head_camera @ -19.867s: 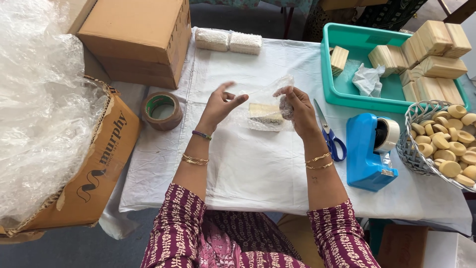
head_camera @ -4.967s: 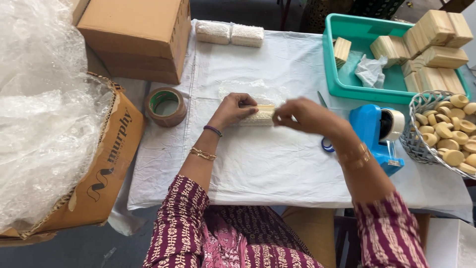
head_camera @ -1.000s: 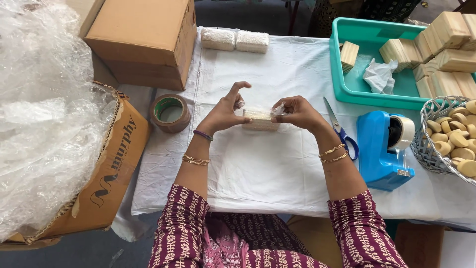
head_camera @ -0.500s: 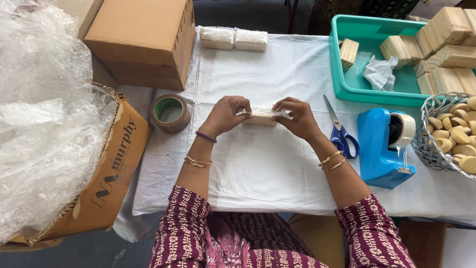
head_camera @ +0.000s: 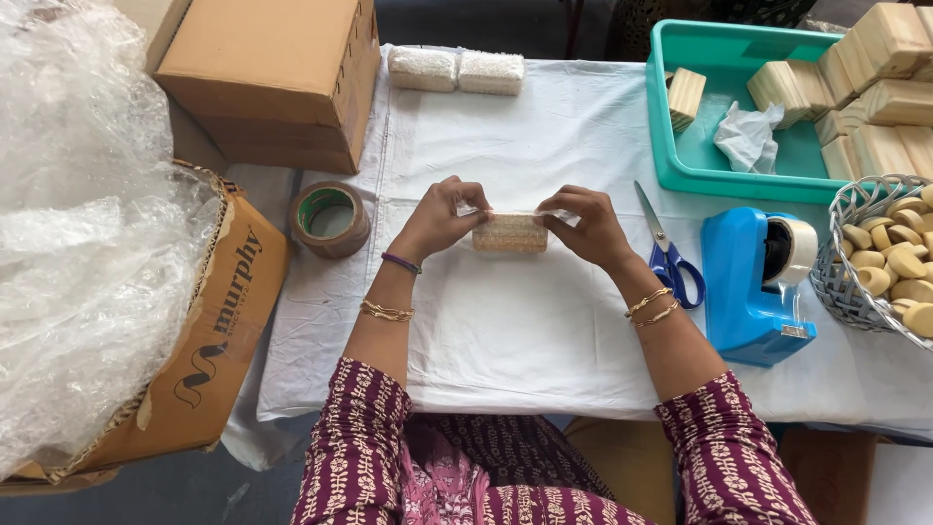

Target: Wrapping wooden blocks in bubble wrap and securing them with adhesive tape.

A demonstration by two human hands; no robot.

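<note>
Gripping wrapped bar (head_camera: 509, 233) ends, left hand (head_camera: 439, 216), right hand (head_camera: 589, 222); fingertips partly hidden.

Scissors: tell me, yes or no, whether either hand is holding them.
No: the blue-handled scissors lie on the white cloth beside the right hand, which grips the wrapped bar with the left hand.

We've got maroon sleeves with a cream leafy print, a purple band plus gold bangle on our left wrist, two gold bangles on the right.
</note>
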